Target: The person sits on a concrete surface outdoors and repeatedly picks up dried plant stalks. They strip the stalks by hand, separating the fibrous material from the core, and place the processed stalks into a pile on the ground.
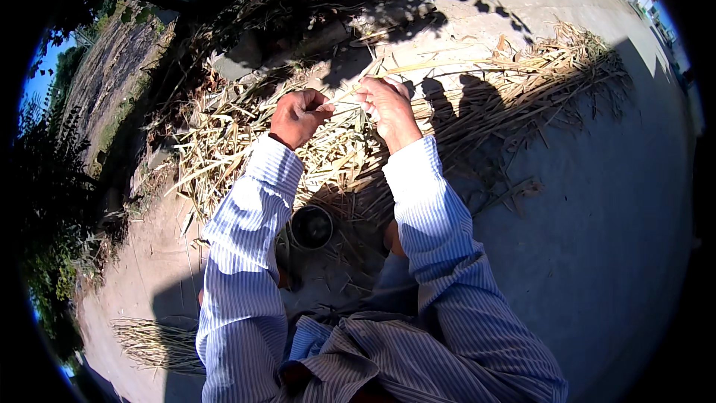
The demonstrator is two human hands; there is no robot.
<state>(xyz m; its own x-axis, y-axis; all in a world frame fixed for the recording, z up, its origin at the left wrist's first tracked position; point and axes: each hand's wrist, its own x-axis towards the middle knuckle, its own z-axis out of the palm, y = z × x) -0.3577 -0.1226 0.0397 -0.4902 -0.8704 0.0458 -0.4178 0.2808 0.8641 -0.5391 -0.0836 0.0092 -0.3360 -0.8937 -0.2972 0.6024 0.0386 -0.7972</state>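
Both my hands are raised over a heap of dry, straw-coloured stalks and leaves [343,153]. My left hand [298,117] is closed in a pinch, fingertips turned toward the other hand. Just to its right, my right hand [389,110] is closed too, gripping a long pale dry leaf strip [436,65] that stretches off to the right above the heap. A thin strand seems to span the short gap between the two sets of fingertips. What lies inside the fingers is partly hidden.
A dark round pot [311,227] stands between my forearms, close to the heap. At lower left lies a smaller bundle of thin stalks [156,343]. Stones [239,60] and a shaded tree border the far left. Concrete ground [582,239] stretches to the right.
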